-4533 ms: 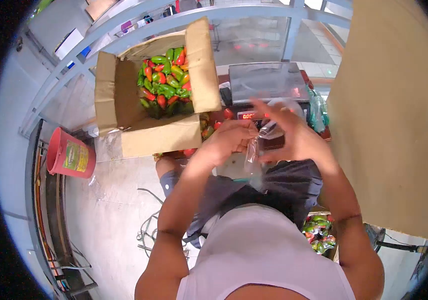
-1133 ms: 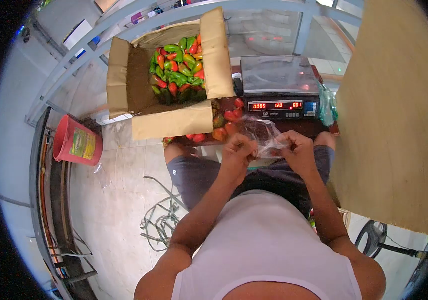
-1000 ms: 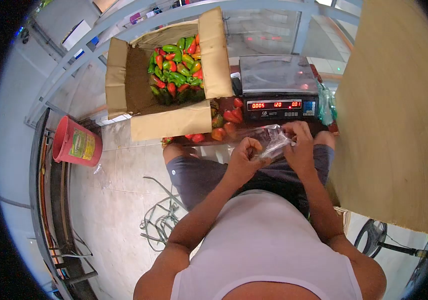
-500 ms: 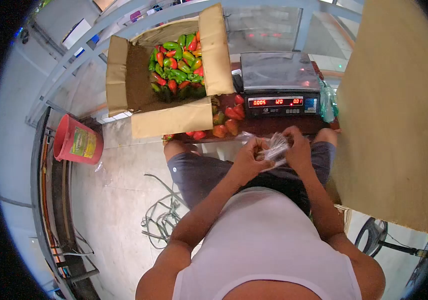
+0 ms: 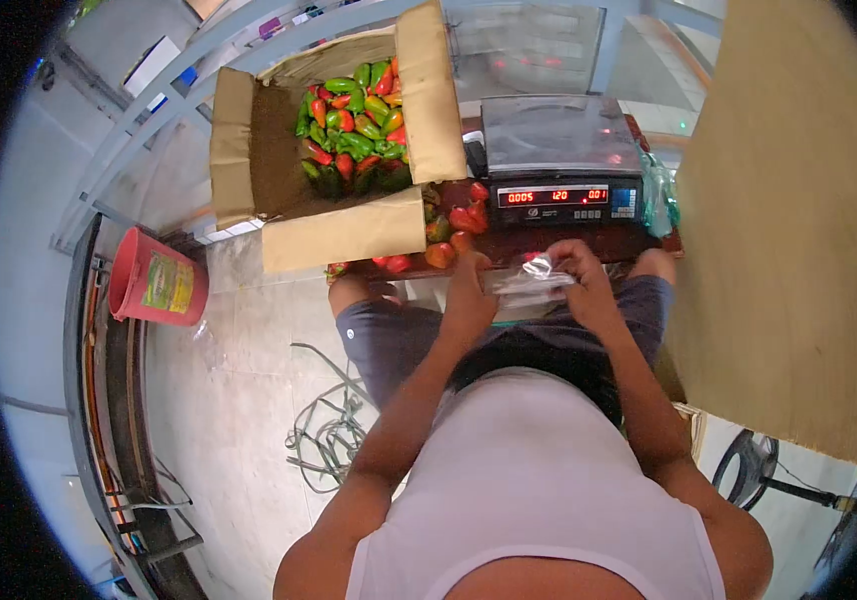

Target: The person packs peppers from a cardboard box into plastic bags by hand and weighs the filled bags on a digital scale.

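Note:
A clear plastic bag [image 5: 527, 292] stretches between my two hands above my lap. My left hand [image 5: 468, 296] is closed at the bag's left edge, close to the loose red peppers [image 5: 440, 255] on the dark red table. On the other side my right hand [image 5: 589, 285] pinches the bag with bent fingers. Just beyond the hands stands a digital scale [image 5: 561, 140], its plate bare and its red display lit. An open cardboard box [image 5: 342, 246] holds many green, red and orange peppers [image 5: 357, 125].
Green plastic bags [image 5: 660, 200] hang at the scale's right side. A pink bucket [image 5: 157, 277] stands on the floor at left, and a tangle of green strapping [image 5: 329, 435] lies nearer me. A tall brown board [image 5: 799, 240] rises at right.
My hands have moved apart, the left one forward and to the left. The bag, bunched up before, is now drawn out flatter between them.

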The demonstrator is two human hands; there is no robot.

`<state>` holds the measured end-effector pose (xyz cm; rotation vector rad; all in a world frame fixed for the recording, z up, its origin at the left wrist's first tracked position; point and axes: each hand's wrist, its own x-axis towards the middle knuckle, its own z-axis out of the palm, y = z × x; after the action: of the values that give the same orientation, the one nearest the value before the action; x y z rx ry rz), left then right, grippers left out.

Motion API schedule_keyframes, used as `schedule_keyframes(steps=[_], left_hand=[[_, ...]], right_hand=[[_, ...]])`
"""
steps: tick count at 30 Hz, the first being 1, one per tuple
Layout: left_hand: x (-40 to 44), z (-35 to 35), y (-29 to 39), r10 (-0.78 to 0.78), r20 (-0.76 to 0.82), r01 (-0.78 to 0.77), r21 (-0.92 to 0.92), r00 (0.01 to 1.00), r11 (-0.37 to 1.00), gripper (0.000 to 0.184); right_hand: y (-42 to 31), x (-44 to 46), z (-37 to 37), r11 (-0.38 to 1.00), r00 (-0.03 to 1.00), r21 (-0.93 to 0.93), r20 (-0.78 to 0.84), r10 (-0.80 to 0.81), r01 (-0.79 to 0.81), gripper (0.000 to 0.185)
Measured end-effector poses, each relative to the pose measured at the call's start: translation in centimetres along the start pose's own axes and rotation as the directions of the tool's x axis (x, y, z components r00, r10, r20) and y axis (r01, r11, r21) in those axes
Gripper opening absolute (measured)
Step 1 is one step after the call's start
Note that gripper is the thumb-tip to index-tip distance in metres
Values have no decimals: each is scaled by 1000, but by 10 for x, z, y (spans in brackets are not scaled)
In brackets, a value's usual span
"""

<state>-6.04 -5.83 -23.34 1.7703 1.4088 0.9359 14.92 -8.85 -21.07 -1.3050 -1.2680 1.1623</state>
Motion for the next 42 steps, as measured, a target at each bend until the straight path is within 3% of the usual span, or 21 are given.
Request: schedule_keyframes(steps=[1,4,6,8,9,11,12,14,17,20,23,26,28,29,31,32,33,35,36,40,42], left_hand=[[4,7,-14,-23,-18,23,26,1000,999,37],[6,9,-27,-85,-52,82,-53,995,995,39],[6,5,-26,-22,-80,18,-52,997,998,40],[6,-2,-23,146,-109,-140,57,983,988,40],[6,-3,-13,310,-68,-309,32,948,951,41],[0,-4,14,610,4,-609,-46,792,791,44],[-3,-3,22,608,51,-611,65,792,789,38],[-12,-2,30,577,143,-591,292,804,752,26],[-15,11,18,198,313,-350,567,929,745,19],[-7,8,37,-152,622,-410,661,768,629,33],[10,-1,35,-199,603,-322,642,772,696,40],[24,-31,64,-268,649,-340,653,713,677,34],[31,-59,53,76,728,-446,330,681,832,25],[36,-77,46,253,717,-502,153,649,851,22],[81,-137,78,303,719,-118,-297,626,948,28],[105,-154,60,293,575,-108,-334,764,936,33],[138,-178,57,174,511,86,-444,842,892,31],[219,-209,0,7,241,48,-224,970,974,27],[252,-214,-29,57,91,-69,130,994,989,32],[334,-186,-106,115,194,-195,464,974,864,60],[356,-142,-128,-20,52,-18,633,998,774,70]], right_hand=[[0,0,4,992,993,124,110,-32,18,37],[6,1,-8,747,906,582,419,65,-322,30],[-2,-2,-12,959,935,261,354,8,-107,22],[-16,-6,-16,986,947,-119,313,-73,116,15],[-3,-5,-12,895,957,-381,252,-143,234,15],[31,-5,1,491,934,-810,183,-306,320,14],[26,-5,3,485,966,-844,135,-221,229,14],[9,-8,10,453,998,-890,38,-45,55,13],[-8,6,9,411,997,-911,65,38,43,11],[3,21,0,223,990,-966,112,-81,128,16],[-9,21,-3,319,999,-947,-22,26,-29,12],[23,21,-23,582,992,-804,71,-101,117,15],[11,15,-27,681,951,-666,243,-189,305,28],[-1,17,-27,730,956,-620,239,-172,287,32],[-16,16,-27,821,967,-524,223,-124,226,41],[-10,14,-33,889,981,-443,189,-36,117,42],[-3,12,-45,934,984,-358,165,59,4,42],[18,12,-71,888,990,-459,111,85,-25,43],[28,12,-79,827,997,-563,60,37,3,42],[54,13,-102,632,969,-774,-177,-175,-27,32],[69,14,-108,471,884,-882,-201,-421,24,29]])
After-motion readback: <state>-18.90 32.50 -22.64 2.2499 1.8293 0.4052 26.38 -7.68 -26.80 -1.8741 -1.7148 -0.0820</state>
